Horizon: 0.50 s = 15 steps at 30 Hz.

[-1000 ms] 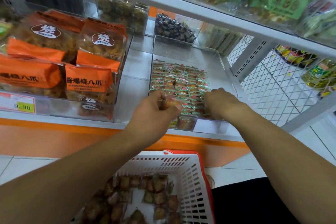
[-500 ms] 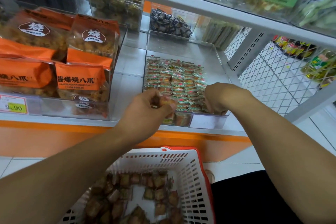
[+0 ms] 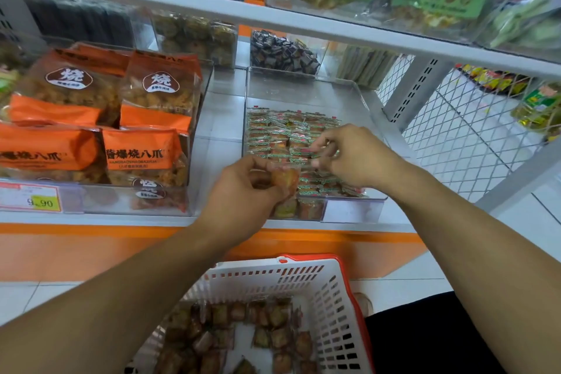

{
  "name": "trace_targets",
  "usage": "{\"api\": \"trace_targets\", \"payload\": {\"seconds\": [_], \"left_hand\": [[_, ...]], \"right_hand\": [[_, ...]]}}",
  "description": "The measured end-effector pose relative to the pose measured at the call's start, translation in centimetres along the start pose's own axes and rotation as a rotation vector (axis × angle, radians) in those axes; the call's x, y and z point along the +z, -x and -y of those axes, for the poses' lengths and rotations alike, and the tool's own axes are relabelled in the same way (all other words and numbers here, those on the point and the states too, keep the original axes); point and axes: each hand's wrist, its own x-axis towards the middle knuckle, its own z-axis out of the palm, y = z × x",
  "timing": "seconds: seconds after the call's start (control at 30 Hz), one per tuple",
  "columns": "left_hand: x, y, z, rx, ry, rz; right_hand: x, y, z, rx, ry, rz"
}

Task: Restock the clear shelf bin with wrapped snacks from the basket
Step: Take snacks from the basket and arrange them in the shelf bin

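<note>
Two hands are in view, the left hand [image 3: 243,188] and the right hand [image 3: 355,158], along with one white basket [image 3: 343,307] and one clear bin [image 3: 306,94] of small wrapped snacks [image 3: 282,133], too many to count. Four orange bags [image 3: 139,155] stand in the neighbouring bin, with one price tag [image 3: 39,199] below.

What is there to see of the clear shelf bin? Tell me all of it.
The clear shelf bin is a shallow transparent plastic tray on the shelf, beside the orange bags. Rows of small wrapped snacks fill its front half; the back is bare. A blank label holder fronts it. Both hands hover over its front.
</note>
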Motion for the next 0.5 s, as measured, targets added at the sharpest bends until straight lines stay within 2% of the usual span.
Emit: {"api": "trace_targets", "payload": {"seconds": [0.07,0.17,0.27,0.4,0.5], "left_hand": [[-0.1,-0.1,-0.1,0.038,-0.019,-0.027],[-0.1,-0.2,-0.3,0.072,0.052,-0.065],[-0.3,-0.6,-0.6,0.040,0.132,-0.059],[-0.6,-1.0,-0.8,0.009,0.096,0.008],[-1.2,-1.4,-1.3,0.000,0.108,0.022]], "right_hand": [[0.6,1.0,1.1,-0.077,-0.400,0.098],[1.2,1.8,1.8,-0.156,-0.733,0.214],[1.1,1.3,1.4,-0.196,-0.787,0.211],[2.1,-0.1,1.4,-0.221,-0.793,0.250],[2.5,-2.4,1.3,-0.159,-0.965,0.216]]}}
